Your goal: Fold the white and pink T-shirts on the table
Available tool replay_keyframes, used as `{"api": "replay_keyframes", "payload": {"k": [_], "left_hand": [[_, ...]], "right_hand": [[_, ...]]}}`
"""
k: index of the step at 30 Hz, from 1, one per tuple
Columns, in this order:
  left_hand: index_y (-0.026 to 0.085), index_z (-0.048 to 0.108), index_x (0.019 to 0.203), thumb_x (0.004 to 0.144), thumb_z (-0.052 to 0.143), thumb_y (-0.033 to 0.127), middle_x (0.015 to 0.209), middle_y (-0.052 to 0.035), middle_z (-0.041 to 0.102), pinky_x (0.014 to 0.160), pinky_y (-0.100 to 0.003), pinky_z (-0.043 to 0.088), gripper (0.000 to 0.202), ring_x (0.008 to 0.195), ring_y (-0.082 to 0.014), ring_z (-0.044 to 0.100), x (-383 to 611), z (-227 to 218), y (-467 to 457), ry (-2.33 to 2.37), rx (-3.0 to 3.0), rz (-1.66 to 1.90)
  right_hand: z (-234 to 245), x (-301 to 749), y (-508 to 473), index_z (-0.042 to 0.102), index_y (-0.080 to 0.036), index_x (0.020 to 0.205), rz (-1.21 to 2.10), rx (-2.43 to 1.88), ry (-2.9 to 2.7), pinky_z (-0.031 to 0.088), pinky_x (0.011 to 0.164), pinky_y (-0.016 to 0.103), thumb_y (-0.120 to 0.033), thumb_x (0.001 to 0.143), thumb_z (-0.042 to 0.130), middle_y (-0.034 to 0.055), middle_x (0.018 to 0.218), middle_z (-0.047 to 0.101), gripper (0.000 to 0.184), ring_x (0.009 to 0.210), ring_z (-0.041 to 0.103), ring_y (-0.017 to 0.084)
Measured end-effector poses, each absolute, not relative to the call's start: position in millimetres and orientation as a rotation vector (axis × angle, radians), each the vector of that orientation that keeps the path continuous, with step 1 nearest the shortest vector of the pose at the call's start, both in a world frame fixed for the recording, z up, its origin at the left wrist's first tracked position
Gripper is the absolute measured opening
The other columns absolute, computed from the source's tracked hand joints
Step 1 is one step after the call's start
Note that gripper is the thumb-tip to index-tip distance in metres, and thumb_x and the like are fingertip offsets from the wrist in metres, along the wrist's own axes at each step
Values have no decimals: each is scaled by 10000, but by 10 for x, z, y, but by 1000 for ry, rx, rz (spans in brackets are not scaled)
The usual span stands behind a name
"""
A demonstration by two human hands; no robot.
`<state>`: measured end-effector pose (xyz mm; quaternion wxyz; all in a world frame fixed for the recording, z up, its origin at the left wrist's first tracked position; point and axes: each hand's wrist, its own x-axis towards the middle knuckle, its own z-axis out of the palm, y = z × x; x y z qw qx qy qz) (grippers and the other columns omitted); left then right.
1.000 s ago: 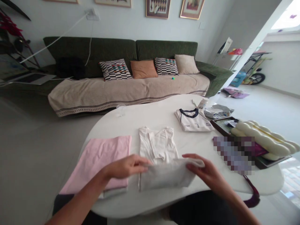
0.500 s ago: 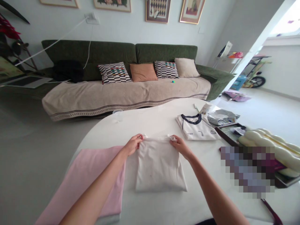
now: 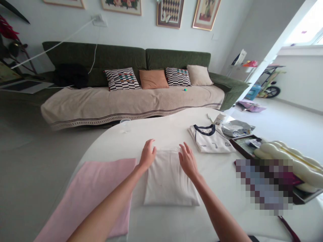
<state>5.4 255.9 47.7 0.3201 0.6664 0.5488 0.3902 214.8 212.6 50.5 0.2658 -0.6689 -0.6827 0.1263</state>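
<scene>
Folded white garment (image 3: 169, 178) flat on worktop (image 3: 164, 129), long axis running away from person; left hand (image 3: 148, 154) and right hand (image 3: 187, 159) apart, fingers spread, at far corners; pink cloth (image 3: 93, 195) just left.

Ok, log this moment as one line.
left hand: open, flat on folded white garment | right hand: open, flat on same | pink cloth: beside, left | table
</scene>
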Motion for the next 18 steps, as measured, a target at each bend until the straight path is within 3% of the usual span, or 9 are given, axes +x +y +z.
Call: {"api": "replay_keyframes", "payload": {"k": [4,7,10,12,14,16,18], "left_hand": [[198,472,1305,791,576,318,1491,-108,345,1137,-502,75,538,1410,-291,178,108,392,2312,1405,2035,757],[197,452,1339,829,537,335,1508,-121,309,1124,-535,33,535,1416,-302,149,116,342,2263,1460,2104,642],[180,438,1352,857,503,300,1517,-150,272,1116,-538,61,513,1420,-315,115,69,365,2355,1571,2078,622],[137,434,1344,850,510,252,1466,-200,340,1100,-517,156,513,1394,-331,194,19,407,2454,1653,2014,625],[120,491,1277,818,557,209,1333,-205,492,1055,-463,276,471,1303,-313,367,-28,458,2549,1689,1942,621],[136,590,1111,799,609,214,1130,-132,625,963,-423,391,323,1112,-260,541,-69,530,2614,1660,1880,612],[132,632,946,788,636,231,933,-54,669,833,-377,473,187,895,-205,619,-111,649,2636,1586,1830,627]], "right_hand": [[398,1960,1999,346,-183,1422,360,-1831,-2043,126,1122,510,-350,928,396,89,1542,222,523,1432,88,262],[328,1945,2012,276,-184,1454,392,-1915,-2077,149,1100,547,-420,938,367,105,1544,205,574,1431,96,267],[351,2047,2126,298,-197,1441,375,-2035,-2005,203,1077,572,-397,963,336,120,1538,227,520,1422,132,285],[406,2135,2224,373,-198,1391,341,-2123,-1908,278,1044,582,-367,954,414,135,1492,315,471,1366,275,313],[474,2205,2308,467,-195,1300,328,-2157,-1848,392,984,532,-349,918,520,113,1379,447,416,1225,462,282],[562,2246,2361,529,-188,1212,351,-2128,-1845,478,900,454,-343,899,562,81,1252,539,350,1071,566,223],[696,2273,2379,555,-182,1166,384,-2063,-1864,510,841,404,-340,905,553,72,1187,576,304,995,595,197]]}}
